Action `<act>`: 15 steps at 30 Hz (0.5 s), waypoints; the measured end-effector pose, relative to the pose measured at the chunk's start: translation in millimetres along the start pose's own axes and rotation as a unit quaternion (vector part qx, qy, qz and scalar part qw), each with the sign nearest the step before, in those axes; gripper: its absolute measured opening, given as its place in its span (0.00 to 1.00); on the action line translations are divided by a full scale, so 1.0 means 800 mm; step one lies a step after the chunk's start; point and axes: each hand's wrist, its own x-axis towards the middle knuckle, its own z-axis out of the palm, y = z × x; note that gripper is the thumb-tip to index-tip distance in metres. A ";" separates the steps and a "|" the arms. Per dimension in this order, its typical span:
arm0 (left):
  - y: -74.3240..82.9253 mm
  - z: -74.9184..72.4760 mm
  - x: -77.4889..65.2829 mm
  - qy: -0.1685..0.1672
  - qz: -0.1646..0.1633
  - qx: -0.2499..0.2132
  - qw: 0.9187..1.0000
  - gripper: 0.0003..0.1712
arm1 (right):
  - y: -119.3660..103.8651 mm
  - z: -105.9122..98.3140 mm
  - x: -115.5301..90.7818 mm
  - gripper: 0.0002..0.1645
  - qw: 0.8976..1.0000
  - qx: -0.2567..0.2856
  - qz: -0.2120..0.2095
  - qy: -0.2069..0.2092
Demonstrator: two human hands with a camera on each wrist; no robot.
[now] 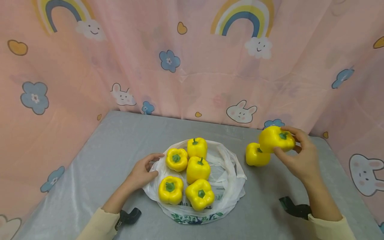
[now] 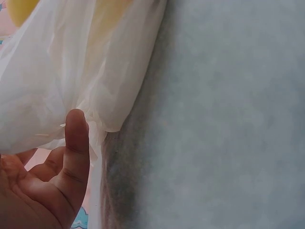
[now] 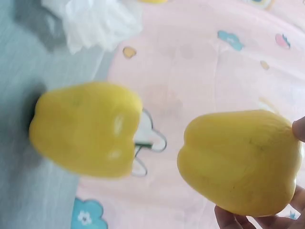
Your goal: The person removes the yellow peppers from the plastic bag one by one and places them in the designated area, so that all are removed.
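My right hand [image 1: 303, 158] grips a yellow bell pepper [image 1: 274, 139], raised above the table with its green stem turned toward the palm. Just left of it, a second yellow bell pepper [image 1: 257, 156] stands on the table; the right wrist view shows the held pepper [image 3: 240, 162] apart from this standing pepper [image 3: 86, 129]. A white plastic bag [image 1: 232, 200], its rim spread wide, contains several yellow bell peppers [image 1: 198, 170]. On the bag's left side my left hand [image 1: 141, 171] holds the plastic, and creases gather by the thumb [image 2: 76, 143] in the left wrist view.
A grey cloth covers the table [image 1: 120, 133]. Pink curtain [image 1: 198, 83] with rainbows, rabbits and flowers hangs along the back and both sides. Dark curved pieces [image 1: 295, 208] are at both wrists, beside the cream sleeves.
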 end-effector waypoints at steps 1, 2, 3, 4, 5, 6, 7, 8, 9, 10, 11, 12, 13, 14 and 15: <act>-0.001 0.000 0.000 0.000 0.001 0.000 1.000 0.32 | 0.002 -0.002 -0.001 0.35 1.000 -0.007 0.004 0.005; -0.001 0.000 0.000 0.000 0.003 0.001 1.000 0.32 | 0.005 -0.004 -0.001 0.35 1.000 -0.013 0.009 0.011; -0.001 0.000 0.001 0.000 0.002 0.002 1.000 0.32 | 0.008 -0.006 -0.002 0.36 1.000 -0.021 0.014 0.016; -0.001 0.000 0.001 0.000 0.001 0.003 1.000 0.32 | 0.011 -0.007 -0.002 0.36 0.999 -0.031 0.018 0.020; -0.002 0.000 0.001 -0.001 0.001 0.003 1.000 0.32 | 0.014 -0.008 -0.003 0.36 0.999 -0.040 0.023 0.022; -0.002 0.000 0.001 -0.001 0.002 0.003 1.000 0.32 | 0.018 -0.009 -0.003 0.36 0.998 -0.046 0.026 0.023; -0.002 0.000 0.001 -0.001 0.001 0.003 1.000 0.32 | 0.021 -0.010 -0.003 0.35 0.998 -0.052 0.029 0.024; -0.001 0.000 0.001 0.000 0.000 0.003 1.000 0.32 | 0.025 -0.011 -0.003 0.35 0.998 -0.057 0.030 0.024; -0.001 0.000 0.001 0.000 -0.001 0.003 1.000 0.32 | 0.028 -0.012 -0.004 0.35 0.997 -0.062 0.032 0.022; -0.002 0.000 0.001 0.000 0.000 0.002 1.000 0.32 | 0.031 -0.012 -0.004 0.34 0.997 -0.065 0.033 0.022; -0.002 0.000 0.000 0.000 0.001 0.004 1.000 0.32 | 0.034 -0.013 -0.004 0.34 0.997 -0.069 0.032 0.020; -0.002 0.000 0.000 0.002 -0.001 0.004 1.000 0.32 | 0.037 -0.013 -0.004 0.34 0.997 -0.075 0.033 0.018; -0.001 0.000 0.000 0.003 -0.002 0.006 1.000 0.32 | 0.040 -0.013 -0.004 0.34 0.996 -0.080 0.033 0.016; -0.002 0.001 0.000 0.003 -0.003 0.006 1.000 0.32 | 0.043 -0.012 -0.005 0.34 0.996 -0.084 0.035 0.013; -0.002 0.001 0.000 0.002 -0.003 0.007 1.000 0.32 | 0.046 -0.012 -0.005 0.34 0.995 -0.088 0.036 0.009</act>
